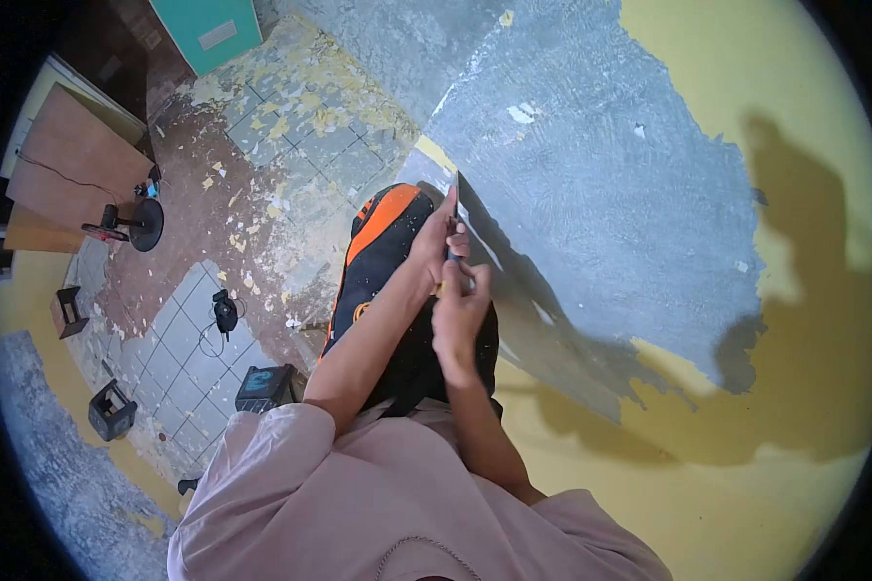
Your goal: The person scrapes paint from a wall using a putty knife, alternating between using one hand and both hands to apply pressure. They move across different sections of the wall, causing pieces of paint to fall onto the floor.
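Note:
My left hand is closed around the upper part of a paint scraper, its thumb stretched up along the thin blade. Just below, my right hand grips the handle, of which only a little dark and yellow shows between the fingers. The blade tip meets the wall near a small strip of yellow paint. Around it the wall is bared to grey, with ragged yellow paint at the border. My fingers hide most of the handle.
Paint flakes litter the floor. At the left are a black fan, a leaning brown board, small dark stools and a corded black device. A dark box stands near my left elbow.

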`<move>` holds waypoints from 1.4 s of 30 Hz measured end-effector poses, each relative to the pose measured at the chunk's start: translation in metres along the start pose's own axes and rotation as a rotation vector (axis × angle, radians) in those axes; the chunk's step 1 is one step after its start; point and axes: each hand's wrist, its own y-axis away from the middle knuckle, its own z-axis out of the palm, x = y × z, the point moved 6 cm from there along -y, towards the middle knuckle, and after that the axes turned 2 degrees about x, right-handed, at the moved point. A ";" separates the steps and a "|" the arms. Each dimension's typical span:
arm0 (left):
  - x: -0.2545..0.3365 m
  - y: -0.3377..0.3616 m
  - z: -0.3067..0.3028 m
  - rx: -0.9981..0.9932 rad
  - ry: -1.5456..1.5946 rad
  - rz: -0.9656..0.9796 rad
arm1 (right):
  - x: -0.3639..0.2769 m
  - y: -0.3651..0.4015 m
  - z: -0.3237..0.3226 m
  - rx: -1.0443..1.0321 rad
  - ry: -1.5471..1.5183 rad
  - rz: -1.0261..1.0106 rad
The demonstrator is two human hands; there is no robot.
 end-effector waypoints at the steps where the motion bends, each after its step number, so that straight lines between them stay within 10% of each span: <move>1: 0.004 0.003 0.005 -0.078 0.044 -0.039 | -0.006 0.001 0.008 0.032 0.085 -0.128; 5: -0.028 0.032 0.025 0.135 -0.051 -0.030 | -0.019 0.014 -0.021 -0.013 -0.165 0.158; 11: 0.017 0.014 0.004 0.119 -0.123 0.100 | 0.005 -0.007 0.012 -0.023 0.007 -0.183; 15: -0.004 0.015 0.008 0.213 -0.152 0.078 | -0.002 -0.003 -0.006 -0.029 -0.072 0.300; 17: 0.019 0.004 -0.001 0.105 -0.042 0.013 | 0.004 -0.011 0.020 -0.025 -0.032 -0.007; 29: -0.023 0.020 0.018 0.159 -0.114 -0.028 | -0.017 0.011 -0.015 -0.028 -0.141 0.181; 31: 0.006 0.012 0.011 0.217 -0.151 0.186 | -0.004 -0.007 -0.002 -0.053 -0.095 0.141; 42: 0.016 0.001 -0.009 0.200 -0.149 0.006 | 0.016 -0.007 0.013 -0.001 0.057 -0.043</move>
